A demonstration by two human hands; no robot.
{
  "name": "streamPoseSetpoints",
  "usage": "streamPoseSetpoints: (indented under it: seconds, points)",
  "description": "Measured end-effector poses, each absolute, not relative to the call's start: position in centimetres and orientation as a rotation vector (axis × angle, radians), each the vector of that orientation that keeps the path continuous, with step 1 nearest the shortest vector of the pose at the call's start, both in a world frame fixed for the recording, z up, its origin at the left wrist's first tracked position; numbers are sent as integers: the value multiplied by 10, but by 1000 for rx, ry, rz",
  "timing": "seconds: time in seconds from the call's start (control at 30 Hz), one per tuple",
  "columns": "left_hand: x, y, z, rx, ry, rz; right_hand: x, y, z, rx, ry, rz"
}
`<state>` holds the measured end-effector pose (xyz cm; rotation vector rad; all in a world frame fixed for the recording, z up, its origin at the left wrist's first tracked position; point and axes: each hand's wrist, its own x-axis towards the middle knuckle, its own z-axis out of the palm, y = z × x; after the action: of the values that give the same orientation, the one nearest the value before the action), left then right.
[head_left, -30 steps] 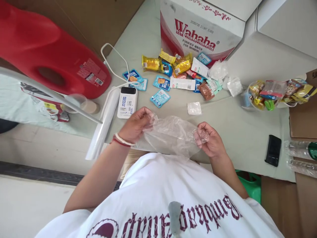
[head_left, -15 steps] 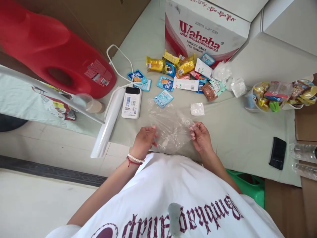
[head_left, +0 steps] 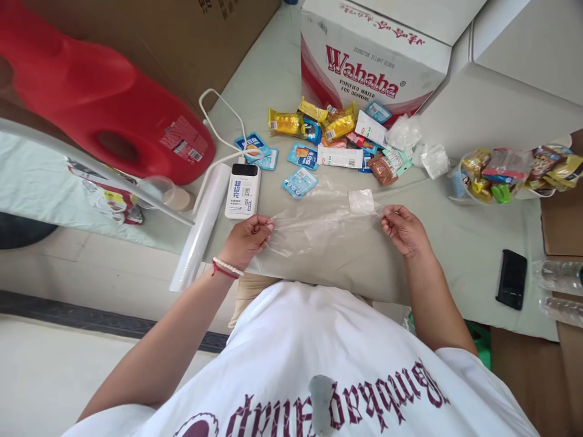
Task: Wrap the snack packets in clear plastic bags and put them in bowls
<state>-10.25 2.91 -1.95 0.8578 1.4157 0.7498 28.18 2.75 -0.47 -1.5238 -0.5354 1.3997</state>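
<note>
I see left grip (head_left: 246, 240) and right grip (head_left: 404, 229) pinched on opposite ends of clear film (head_left: 314, 228) | film: stretched between them over bench (head_left: 455, 261) | risk, I judge: over-pulling could tear it; sweeping low could snag folded packet (head_left: 361, 200)

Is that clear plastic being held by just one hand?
No, the left hand and the right hand each pinch one side of the clear plastic, which spans between them.
</note>
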Motion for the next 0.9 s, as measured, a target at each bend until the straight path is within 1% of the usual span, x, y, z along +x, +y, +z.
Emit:
streamPoseSetpoints:
  seconds: [0.07,0.13,0.3,0.4,0.5,0.63,0.77,0.9]
  points:
    - [-100,26,-23,868,1458,805,278,22,-1,-1542,-594,1248]
    - [-94,19,-26,870,1472,824,263,9,1,-1585,-633,1169]
    - [-77,3,-28,987,1487,841,205,-11,-12,-1684,-648,1391]
    - [-70,-1,-26,1056,1484,899,176,3,-27,-1688,-693,1318]
    - [-67,-4,-24,992,1460,935,163,24,-35,-1605,-752,1264]
    - [-75,-3,-25,892,1488,936,179,36,-32,-1551,-745,1324]
    - [-92,3,-32,875,1598,899,220,19,-25,-1552,-710,1384]
    - [-99,-2,-37,1143,1778,806,251,-18,-23,-1637,-766,1422]
